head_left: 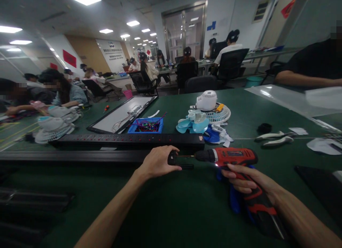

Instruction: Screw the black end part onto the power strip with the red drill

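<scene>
Green counter (197, 212) carries a long black bar (80, 156), red-and-black drill (236, 156) in line with its right end. Right hand (260, 178): fingers wrapped around the drill. Left hand (156, 162): fingers clasping that end; bit (186, 156) aimed there, contact unclear.

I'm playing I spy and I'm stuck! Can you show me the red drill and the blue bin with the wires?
Red drill (235, 157): head view, on the side of its red body.
Blue bin (161, 126): head view, on its right wall.
</scene>
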Action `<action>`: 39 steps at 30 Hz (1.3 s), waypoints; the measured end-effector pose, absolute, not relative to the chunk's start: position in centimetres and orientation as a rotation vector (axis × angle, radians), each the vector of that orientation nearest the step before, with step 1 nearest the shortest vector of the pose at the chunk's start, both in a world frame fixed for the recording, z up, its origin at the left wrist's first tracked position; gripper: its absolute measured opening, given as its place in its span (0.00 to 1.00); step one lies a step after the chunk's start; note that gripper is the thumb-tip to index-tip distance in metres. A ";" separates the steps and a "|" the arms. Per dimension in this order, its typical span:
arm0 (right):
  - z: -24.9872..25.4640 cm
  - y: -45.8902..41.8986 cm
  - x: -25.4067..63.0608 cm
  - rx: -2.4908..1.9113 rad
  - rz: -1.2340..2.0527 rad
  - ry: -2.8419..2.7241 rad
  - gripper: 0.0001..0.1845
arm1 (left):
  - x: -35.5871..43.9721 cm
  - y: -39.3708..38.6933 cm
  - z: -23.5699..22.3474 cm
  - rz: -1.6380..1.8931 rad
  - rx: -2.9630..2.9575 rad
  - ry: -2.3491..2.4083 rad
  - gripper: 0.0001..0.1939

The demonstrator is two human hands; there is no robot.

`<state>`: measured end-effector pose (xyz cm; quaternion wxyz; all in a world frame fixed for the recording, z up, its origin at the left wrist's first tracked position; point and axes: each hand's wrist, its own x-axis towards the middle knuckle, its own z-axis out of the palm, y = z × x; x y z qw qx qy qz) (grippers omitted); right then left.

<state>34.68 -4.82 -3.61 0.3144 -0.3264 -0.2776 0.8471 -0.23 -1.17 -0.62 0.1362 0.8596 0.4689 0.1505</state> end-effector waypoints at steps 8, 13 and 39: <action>-4.2 -4.6 34.9 -0.801 2.255 -0.711 0.16 | -0.3 -1.1 -0.6 0.458 2.478 1.321 0.33; -4.0 -4.8 34.9 -0.790 2.264 -0.702 0.17 | -0.4 -0.9 -0.8 0.463 2.474 1.309 0.34; -4.0 -4.8 34.8 -0.811 2.250 -0.818 0.21 | -0.5 -2.4 -2.1 0.342 2.770 1.534 0.39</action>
